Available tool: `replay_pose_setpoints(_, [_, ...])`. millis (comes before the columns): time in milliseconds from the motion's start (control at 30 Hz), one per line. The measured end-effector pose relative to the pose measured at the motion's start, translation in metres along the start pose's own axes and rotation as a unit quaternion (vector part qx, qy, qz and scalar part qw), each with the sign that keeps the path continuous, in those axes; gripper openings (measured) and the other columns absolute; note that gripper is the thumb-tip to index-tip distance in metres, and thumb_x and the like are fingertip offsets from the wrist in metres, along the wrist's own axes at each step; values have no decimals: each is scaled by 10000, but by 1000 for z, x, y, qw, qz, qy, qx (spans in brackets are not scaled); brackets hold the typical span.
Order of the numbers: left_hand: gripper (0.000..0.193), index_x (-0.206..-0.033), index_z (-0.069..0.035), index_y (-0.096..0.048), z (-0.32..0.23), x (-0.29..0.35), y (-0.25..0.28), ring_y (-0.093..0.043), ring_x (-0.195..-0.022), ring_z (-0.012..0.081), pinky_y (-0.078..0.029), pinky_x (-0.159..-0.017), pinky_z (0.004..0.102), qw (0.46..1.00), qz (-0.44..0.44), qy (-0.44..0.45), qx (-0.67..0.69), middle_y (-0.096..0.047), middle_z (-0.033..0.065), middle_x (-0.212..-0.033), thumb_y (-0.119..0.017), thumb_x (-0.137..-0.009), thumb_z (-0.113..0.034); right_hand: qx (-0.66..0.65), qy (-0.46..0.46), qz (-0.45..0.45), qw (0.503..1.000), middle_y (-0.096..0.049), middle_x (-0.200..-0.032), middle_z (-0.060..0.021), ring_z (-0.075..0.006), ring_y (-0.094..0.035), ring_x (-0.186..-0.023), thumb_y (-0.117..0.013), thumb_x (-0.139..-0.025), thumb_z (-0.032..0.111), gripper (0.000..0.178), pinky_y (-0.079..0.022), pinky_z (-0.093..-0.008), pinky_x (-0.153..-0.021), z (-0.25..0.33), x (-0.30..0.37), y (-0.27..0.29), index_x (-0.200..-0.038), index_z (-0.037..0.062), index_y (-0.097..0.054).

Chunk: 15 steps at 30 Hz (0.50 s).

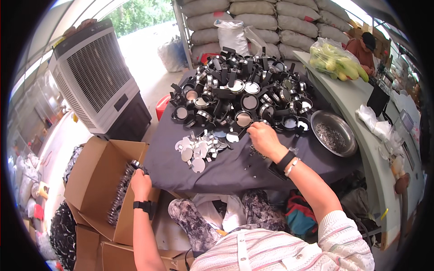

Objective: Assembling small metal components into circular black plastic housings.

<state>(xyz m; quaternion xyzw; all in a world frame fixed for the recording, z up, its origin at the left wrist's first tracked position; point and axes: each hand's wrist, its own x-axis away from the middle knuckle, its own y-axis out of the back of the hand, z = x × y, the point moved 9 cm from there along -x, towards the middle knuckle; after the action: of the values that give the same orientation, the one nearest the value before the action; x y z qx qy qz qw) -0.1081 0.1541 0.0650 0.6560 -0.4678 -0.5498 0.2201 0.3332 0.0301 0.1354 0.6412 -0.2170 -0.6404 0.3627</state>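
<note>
A large heap of round metal-rimmed parts with black handles (249,102) covers the far half of the dark cloth-covered table. At the heap's front edge is my right hand (266,141), its fingers pinched together by a black handle; whatever lies between them is too small to make out. My left hand (141,184) is closed around a dark part with a metal rim (137,165), over the edge of the cardboard box (92,174). Rows of similar metal-rimmed parts (118,201) stand in that box. Loose white and silver discs (198,165) lie on the cloth between my hands.
A steel bowl (346,143) of small metal pieces sits at the table's right. Beyond it runs a pale bench (327,86) with a bag of green produce (334,61). An air cooler (97,77) stands left. Stacked sacks (255,21) line the back; another person (361,52) is far right.
</note>
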Motion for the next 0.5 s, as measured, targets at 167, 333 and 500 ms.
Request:
replay_pose_setpoints(167, [153, -786, -63, -529, -3, 25, -22, -466, -425, 112, -365, -380, 241, 798, 74, 253, 542, -520, 37, -580, -563, -896, -164, -80, -56, 153, 983, -626, -846, -159, -340, -623, -842, -653, -731, 114, 159, -500, -423, -751, 13, -18, -50, -855, 17, -632])
replay_pose_setpoints(333, [214, -775, -76, -513, -24, 56, -46, -516, -435, 137, -398, -384, 237, 741, 88, 293, 597, -530, 35, -578, -555, -930, -217, -21, 15, 227, 973, -653, -818, -167, -325, -646, -836, -701, -719, 149, 187, -517, -402, -742, 45, -11, -94, -823, 12, -630])
replay_pose_setpoints(500, [263, -1089, 4, -475, -32, 60, -43, -582, -519, 153, -494, -475, 265, 777, 48, 290, 556, -592, 89, -651, -597, -882, -102, 43, 36, 165, 985, -645, -750, -185, -309, -663, -740, -566, -746, 54, 80, -538, -381, -658, 43, -2, -99, -750, 12, -634])
